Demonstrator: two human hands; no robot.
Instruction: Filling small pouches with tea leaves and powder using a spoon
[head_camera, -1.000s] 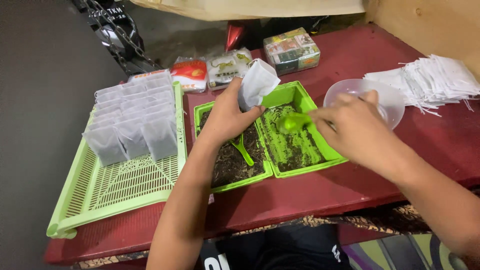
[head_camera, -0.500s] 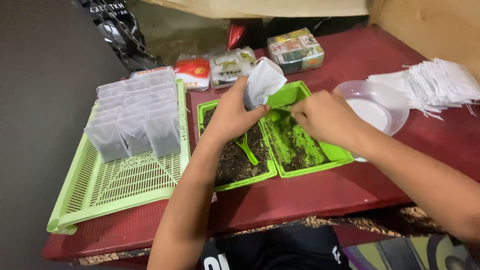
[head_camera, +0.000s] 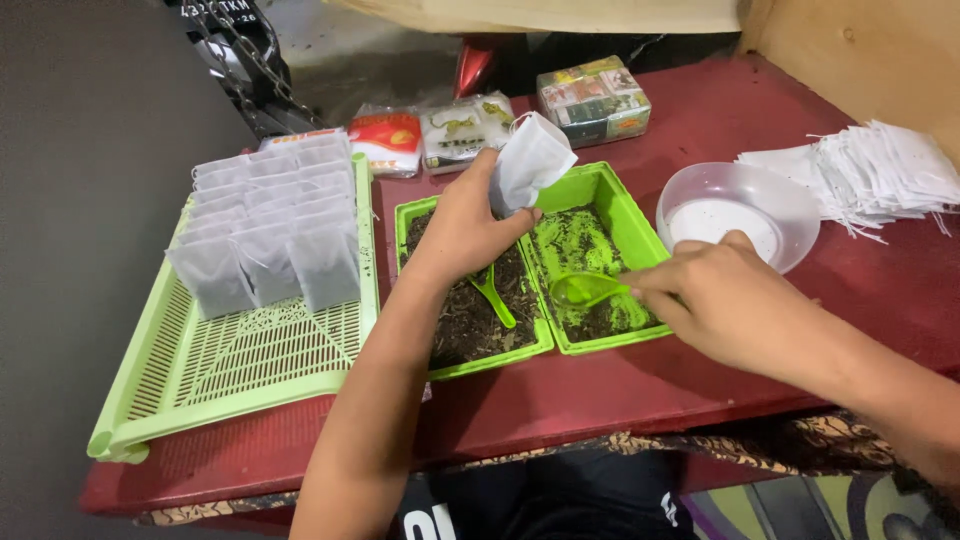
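A: Step in hand, as I judge it: filling; left hand (head_camera: 465, 225) pinches an empty white filter bag (head_camera: 530, 160) by its lower edge, fingers closed on it, bag raised above the seam between the two small green trays.

B: And the other hand?

A: Right hand (head_camera: 725, 300) grips the handle of a green scoop (head_camera: 585, 290), fingers curled shut round it; bowl of the scoop sits low in the right tray (head_camera: 620, 195), over the thin layer of dried leaf.

B: Left tray?

A: Left tray (head_camera: 410, 215) holds more leaf, with a second green scoop (head_camera: 493, 297) lying in it (untouched); filled bags (head_camera: 265, 235) stand in rows on the slatted green tray (head_camera: 230, 370).

B: Next move needs?

A: Probably a level scoop raised to the bag's mouth; whether that mouth is open, I cannot tell.
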